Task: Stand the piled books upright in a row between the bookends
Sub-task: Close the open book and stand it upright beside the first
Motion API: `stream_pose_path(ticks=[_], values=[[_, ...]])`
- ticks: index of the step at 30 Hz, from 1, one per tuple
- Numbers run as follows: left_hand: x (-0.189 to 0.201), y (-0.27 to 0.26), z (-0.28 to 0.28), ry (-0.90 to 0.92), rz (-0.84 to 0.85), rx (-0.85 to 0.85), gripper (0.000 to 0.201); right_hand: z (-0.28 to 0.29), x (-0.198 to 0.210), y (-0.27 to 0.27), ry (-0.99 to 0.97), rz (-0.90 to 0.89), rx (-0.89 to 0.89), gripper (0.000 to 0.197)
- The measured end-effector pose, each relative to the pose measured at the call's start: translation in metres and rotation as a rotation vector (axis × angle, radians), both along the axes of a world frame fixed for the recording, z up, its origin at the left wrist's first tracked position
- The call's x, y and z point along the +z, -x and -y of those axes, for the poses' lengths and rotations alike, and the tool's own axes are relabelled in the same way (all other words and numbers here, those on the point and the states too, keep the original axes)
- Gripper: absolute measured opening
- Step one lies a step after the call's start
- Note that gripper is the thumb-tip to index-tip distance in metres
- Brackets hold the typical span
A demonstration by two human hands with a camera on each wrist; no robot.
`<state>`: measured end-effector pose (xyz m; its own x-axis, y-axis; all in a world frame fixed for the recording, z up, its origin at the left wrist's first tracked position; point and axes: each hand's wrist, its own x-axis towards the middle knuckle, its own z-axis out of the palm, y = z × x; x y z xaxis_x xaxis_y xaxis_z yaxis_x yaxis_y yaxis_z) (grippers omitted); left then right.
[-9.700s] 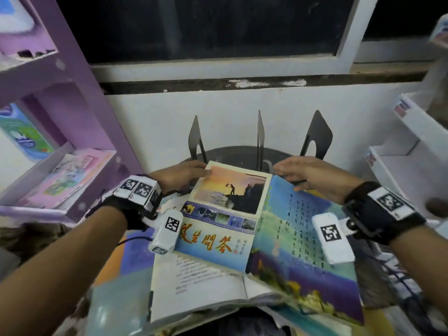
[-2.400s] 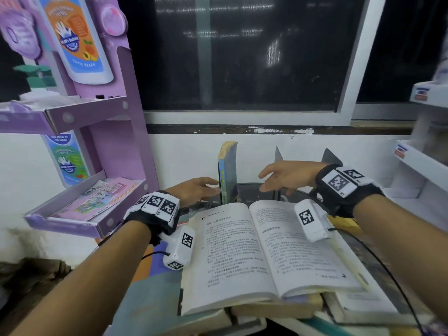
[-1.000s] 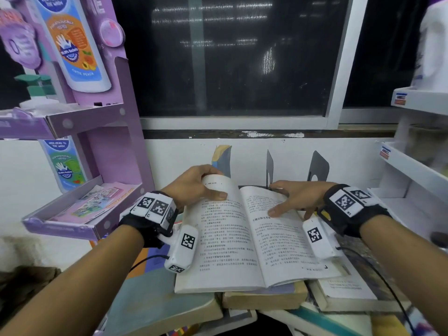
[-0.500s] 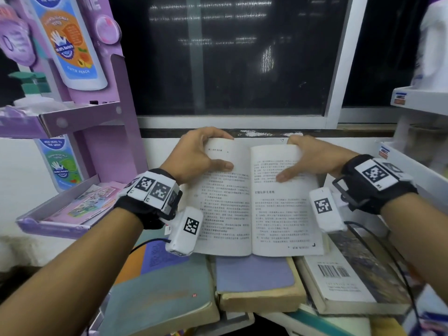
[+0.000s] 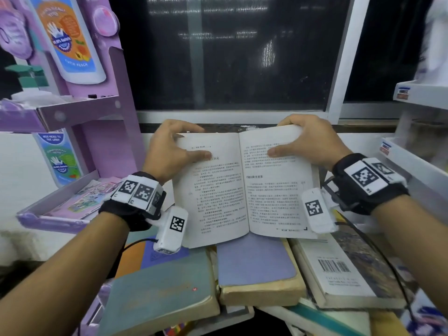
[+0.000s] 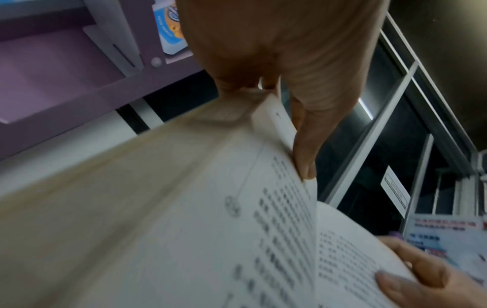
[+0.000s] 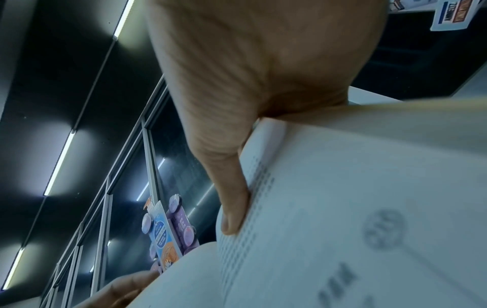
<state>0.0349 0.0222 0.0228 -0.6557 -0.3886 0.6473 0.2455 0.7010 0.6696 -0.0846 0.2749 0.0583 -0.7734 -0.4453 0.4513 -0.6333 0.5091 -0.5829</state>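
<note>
Nearest the camera, the pile of books (image 5: pixel 244 275) lies flat: a grey-green cover with worn, yellowed page edges on the left, a lavender cover in the middle, a white back cover with a printed barcode on the right. Since half a second ago these have barely shifted in view.

Above them the open book (image 5: pixel 242 187) is held clear of the pile, its matte off-white pages printed in dense columns and arching gently from the centre fold. It sits much as it did half a second ago, tipped a little more toward the camera; a second ago it still lay open on the pile.

The left hand (image 5: pixel 169 151) grips the top left corner, thumb pressed flat on the page and fingers curled behind the cover. The right hand (image 5: pixel 308 144) grips the top right corner the same way, thumb on the text. Both wrist views show a thumb laid along the soft, blurred page edge.

The bookends seen earlier are hidden behind the raised book.

Farther off stand a glossy purple display shelf (image 5: pixel 80 110) on the left and a dark window (image 5: pixel 230 52) behind.
</note>
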Motion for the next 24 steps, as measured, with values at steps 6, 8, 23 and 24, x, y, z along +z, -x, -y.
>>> stream_pose_path(ticks=[6,8,23,24], values=[[-0.012,-0.009,0.004,-0.449,-0.018,-0.097,0.055,0.011,-0.004,-0.010,0.100,0.024,0.028,0.046],[-0.016,-0.011,0.002,-0.546,-0.009,-0.132,0.054,0.017,-0.004,-0.016,0.130,0.020,0.042,0.043],[-0.010,-0.016,-0.007,-0.576,-0.013,-0.141,0.028,0.034,-0.008,-0.057,0.390,0.206,0.240,0.024],[-0.009,-0.015,-0.009,-0.562,-0.011,-0.147,0.027,0.035,-0.009,-0.061,0.384,0.200,0.267,0.024]])
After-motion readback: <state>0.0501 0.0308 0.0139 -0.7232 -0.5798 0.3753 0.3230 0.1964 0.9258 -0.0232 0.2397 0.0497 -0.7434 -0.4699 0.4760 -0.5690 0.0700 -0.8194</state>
